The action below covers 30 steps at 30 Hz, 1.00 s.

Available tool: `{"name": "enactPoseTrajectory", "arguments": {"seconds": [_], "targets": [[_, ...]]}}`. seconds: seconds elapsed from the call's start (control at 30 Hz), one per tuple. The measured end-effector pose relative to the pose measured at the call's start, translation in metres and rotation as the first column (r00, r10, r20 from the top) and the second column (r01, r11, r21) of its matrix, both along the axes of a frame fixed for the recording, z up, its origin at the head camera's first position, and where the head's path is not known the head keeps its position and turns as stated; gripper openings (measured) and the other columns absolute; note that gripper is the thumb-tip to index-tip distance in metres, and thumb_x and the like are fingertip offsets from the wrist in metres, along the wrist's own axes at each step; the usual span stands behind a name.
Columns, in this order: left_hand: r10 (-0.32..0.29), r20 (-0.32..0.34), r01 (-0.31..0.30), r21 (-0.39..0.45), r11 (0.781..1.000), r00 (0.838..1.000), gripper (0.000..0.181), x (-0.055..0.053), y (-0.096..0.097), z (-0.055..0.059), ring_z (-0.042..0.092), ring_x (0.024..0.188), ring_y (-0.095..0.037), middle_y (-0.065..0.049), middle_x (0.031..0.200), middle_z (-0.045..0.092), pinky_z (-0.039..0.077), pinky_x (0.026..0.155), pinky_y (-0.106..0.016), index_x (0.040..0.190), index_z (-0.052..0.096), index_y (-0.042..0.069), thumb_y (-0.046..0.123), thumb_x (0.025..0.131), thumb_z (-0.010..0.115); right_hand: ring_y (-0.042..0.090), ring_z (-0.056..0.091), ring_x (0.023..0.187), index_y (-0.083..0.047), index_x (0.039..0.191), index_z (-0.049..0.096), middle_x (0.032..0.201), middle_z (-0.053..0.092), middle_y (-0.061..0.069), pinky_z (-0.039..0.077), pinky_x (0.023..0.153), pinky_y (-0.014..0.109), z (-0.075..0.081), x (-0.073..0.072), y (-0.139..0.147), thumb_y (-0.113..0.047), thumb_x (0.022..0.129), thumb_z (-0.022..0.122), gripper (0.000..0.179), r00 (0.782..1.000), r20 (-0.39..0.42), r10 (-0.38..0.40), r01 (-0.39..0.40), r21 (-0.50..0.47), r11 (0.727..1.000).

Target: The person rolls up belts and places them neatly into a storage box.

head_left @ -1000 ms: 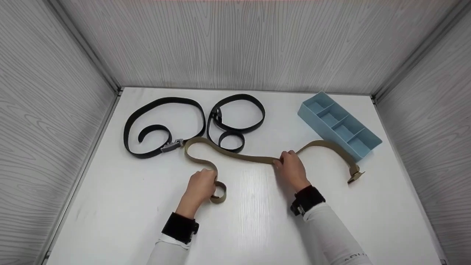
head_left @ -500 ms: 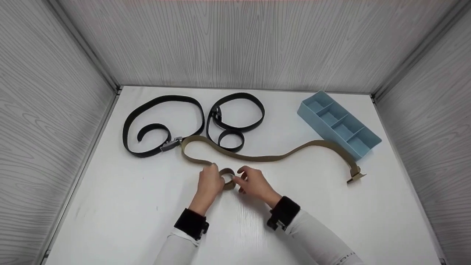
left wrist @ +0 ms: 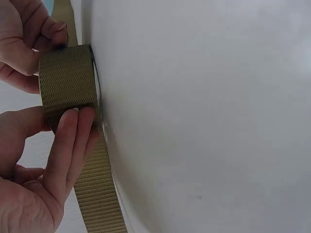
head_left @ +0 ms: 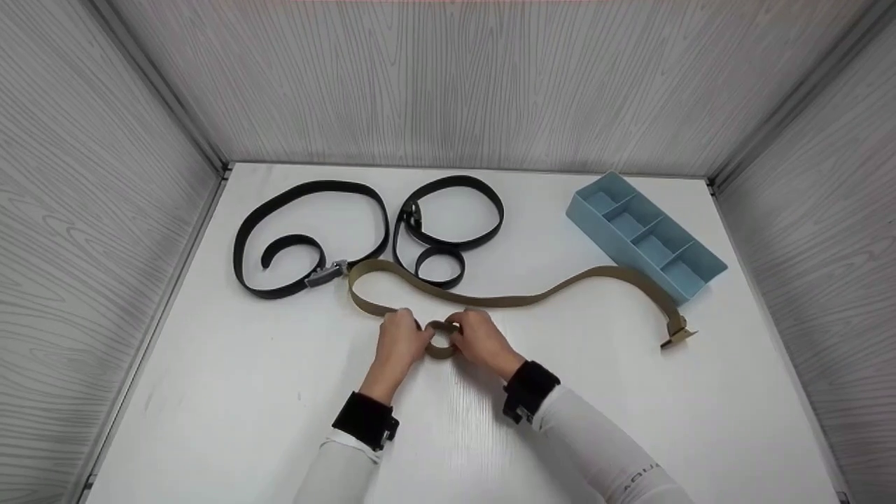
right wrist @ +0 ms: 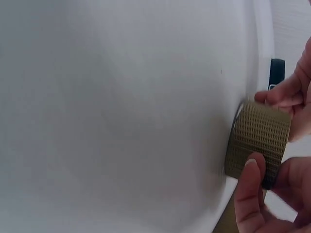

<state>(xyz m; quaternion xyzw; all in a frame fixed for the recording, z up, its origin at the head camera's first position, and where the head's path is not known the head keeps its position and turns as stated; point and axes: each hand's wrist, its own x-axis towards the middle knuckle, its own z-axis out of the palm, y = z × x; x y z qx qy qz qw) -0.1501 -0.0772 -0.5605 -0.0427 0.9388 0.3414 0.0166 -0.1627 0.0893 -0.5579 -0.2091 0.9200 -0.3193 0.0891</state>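
A tan webbing belt [head_left: 493,302] snakes across the white table, and one end is curled into a small coil [head_left: 440,352] between my hands. My left hand [head_left: 399,343] pinches the coil's left side, thumb opposite the fingers [left wrist: 63,150]. On the right side, my right hand [head_left: 484,343] grips the coil between thumb and fingers [right wrist: 250,187]. In the left wrist view the ribbed coil [left wrist: 68,80] stands on edge. The belt's metal buckle [head_left: 677,334] lies at the far right end. Parts of the coil are hidden behind the fingers.
Two black belts [head_left: 311,185] [head_left: 483,238] lie looped behind, at left and centre. The left one's silver buckle [head_left: 326,273] is by the tan belt's bend. A blue divided tray [head_left: 616,241] stands at back right, near the tan belt. Grey panels [head_left: 448,84] surround the table.
My right hand has let go of the belt's middle stretch, moved left to the coil and now pinches it. My left hand has moved slightly up and right with the coil.
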Motion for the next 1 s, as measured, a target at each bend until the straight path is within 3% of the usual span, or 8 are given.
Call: {"name": "enactPoseTrajectory", "arguments": {"seconds": [0.13,0.23,0.3,0.47,0.6,0.73,0.83,1.0], "targets": [[-0.026,0.013,0.026,-0.028,0.999,1.0,0.02,0.0,0.0,0.0,0.056,0.06,-0.021,-0.008,0.064,0.061,0.048,0.057,-0.037,0.063,0.06,0.005,0.014,0.075,0.073,0.02,0.057,0.082,-0.003,0.102,0.075,0.087,0.06,0.007,0.05,0.075,0.034,0.001,-0.008,0.003,0.01,0.082,0.065,0.025,0.993,-0.031,0.118,-0.117,0.02,0.993],[-0.061,0.016,0.061,-0.017,0.998,0.998,0.019,0.002,0.002,0.0,0.05,0.056,-0.019,-0.005,0.06,0.055,0.045,0.053,-0.035,0.061,0.057,0.006,0.008,0.075,0.07,0.021,0.058,0.082,-0.001,0.106,0.074,0.089,0.06,0.008,0.05,0.074,0.033,-0.001,-0.01,0.003,0.011,0.084,0.062,0.028,0.987,-0.043,0.155,-0.156,-0.002,0.988],[-0.068,0.001,0.068,-0.009,0.998,0.998,0.019,0.004,0.004,0.0,0.046,0.055,-0.018,-0.003,0.059,0.052,0.042,0.05,-0.034,0.061,0.055,0.007,0.002,0.075,0.067,0.02,0.059,0.081,0.003,0.108,0.071,0.09,0.061,0.01,0.05,0.072,0.032,-0.001,-0.008,0.001,0.007,0.086,0.063,0.025,0.992,-0.024,0.12,-0.121,-0.032,0.992],[-0.035,-0.036,0.035,0.016,0.999,0.999,0.023,0.007,0.005,-0.003,0.042,0.054,-0.017,-0.001,0.057,0.047,0.039,0.048,-0.034,0.059,0.049,0.009,-0.001,0.072,0.066,0.017,0.057,0.071,0.006,0.102,0.066,0.081,0.063,0.008,0.049,0.065,0.031,0.0,0.002,-0.004,-0.005,0.084,0.067,0.021,0.996,0.06,-0.059,0.062,-0.05,0.997],[-0.014,-0.026,0.015,0.034,0.999,1.0,0.025,0.004,0.001,-0.003,0.049,0.054,-0.018,-0.002,0.056,0.053,0.045,0.051,-0.036,0.055,0.053,0.009,0.008,0.073,0.071,0.017,0.058,0.071,0.004,0.098,0.07,0.079,0.066,0.007,0.048,0.065,0.031,0.002,0.004,-0.004,0.002,0.082,0.064,0.017,0.995,0.049,-0.09,0.091,-0.03,0.995],[0.028,0.026,-0.029,0.055,0.998,0.999,0.022,0.001,-0.006,0.0,0.06,0.06,-0.022,-0.007,0.063,0.063,0.051,0.059,-0.038,0.06,0.064,0.006,0.019,0.073,0.077,0.017,0.056,0.074,0.0,0.097,0.073,0.08,0.066,0.007,0.048,0.068,0.032,0.003,0.0,-0.001,0.006,0.083,0.064,0.018,1.0,0.008,-0.003,0.003,0.012,1.0],[0.033,0.082,-0.039,0.062,0.997,0.996,0.022,-0.001,-0.01,0.001,0.062,0.061,-0.023,-0.007,0.065,0.064,0.051,0.059,-0.036,0.064,0.067,0.005,0.023,0.073,0.076,0.018,0.055,0.071,-0.002,0.095,0.074,0.077,0.064,0.007,0.048,0.066,0.033,0.003,-0.002,0.001,0.008,0.083,0.065,0.019,0.995,-0.022,0.095,-0.094,0.038,0.995],[-0.048,0.11,0.042,0.058,0.997,0.993,0.027,-0.003,-0.011,0.001,0.048,0.048,-0.015,0.003,0.051,0.051,0.039,0.047,-0.028,0.053,0.057,0.01,0.016,0.073,0.073,0.02,0.059,0.077,-0.002,0.102,0.075,0.082,0.065,0.01,0.049,0.07,0.034,0.001,-0.004,0.004,0.013,0.08,0.063,0.029,0.976,-0.094,0.194,-0.192,0.028,0.981]]}}
